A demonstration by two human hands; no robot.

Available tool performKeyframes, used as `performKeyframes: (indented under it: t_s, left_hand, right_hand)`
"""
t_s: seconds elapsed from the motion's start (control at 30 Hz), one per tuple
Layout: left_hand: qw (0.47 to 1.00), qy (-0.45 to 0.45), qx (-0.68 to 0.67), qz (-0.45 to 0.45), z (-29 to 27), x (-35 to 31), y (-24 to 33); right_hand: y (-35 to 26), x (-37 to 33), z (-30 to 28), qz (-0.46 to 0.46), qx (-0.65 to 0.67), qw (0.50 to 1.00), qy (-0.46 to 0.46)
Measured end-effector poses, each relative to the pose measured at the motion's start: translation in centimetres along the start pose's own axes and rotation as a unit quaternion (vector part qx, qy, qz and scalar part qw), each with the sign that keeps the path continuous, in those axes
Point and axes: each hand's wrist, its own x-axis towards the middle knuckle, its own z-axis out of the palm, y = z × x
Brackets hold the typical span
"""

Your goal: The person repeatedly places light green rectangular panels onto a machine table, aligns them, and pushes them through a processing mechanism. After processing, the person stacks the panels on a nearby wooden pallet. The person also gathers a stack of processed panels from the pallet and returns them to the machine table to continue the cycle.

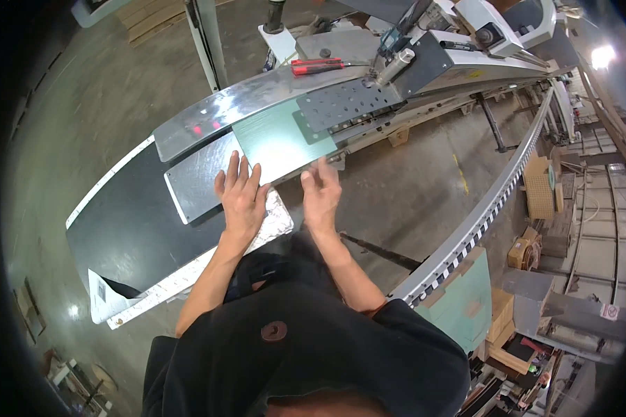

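A pale green, shiny flat panel (275, 142) lies on the machine's metal bed. Its far right part passes beneath a grey perforated plate (348, 104). My left hand (240, 198) rests with fingers stretched out over the bare metal plate (202, 177), its fingertips at the panel's left edge. At the panel's near edge, towards its right corner, is my right hand (321, 198). Its fingers are loosely bent and slightly blurred, with the thumb apart, and I see nothing held in them.
A red-and-black handled tool (316, 66) lies on the polished metal ledge (209, 115) beyond the panel. Left is a dark tabletop (142, 215) with white edging. A long curved-looking rail (494, 191) runs along the right. Green sheets (459, 299) and cardboard boxes (525, 250) stand beyond it.
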Motion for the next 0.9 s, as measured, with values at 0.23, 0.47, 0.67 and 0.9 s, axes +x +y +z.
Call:
performKeyframes:
  t_s: [0.23, 0.47, 0.67, 0.9]
  left_hand:
    - [0.999, -0.016, 0.029, -0.003, 5.6, 4.0, 5.1]
    - [0.999, -0.041, -0.015, -0.007, 12.1, 8.0, 10.0]
    - [0.999, -0.007, -0.012, 0.046, 15.7, 11.1, 13.2]
    - [0.993, -0.046, -0.049, 0.099, 13.9, 12.8, 15.4]
  right_hand:
    - [1.7, 6.0, -5.4, -0.006, 0.020, 1.000, 0.009]
    - [4.1, 12.6, -11.0, 0.005, 0.008, 1.000, 0.029]
    - [5.9, 16.3, -14.0, -0.043, -0.031, 0.997, 0.062]
    - [5.6, 18.4, -15.5, 0.025, -0.031, 0.983, 0.182]
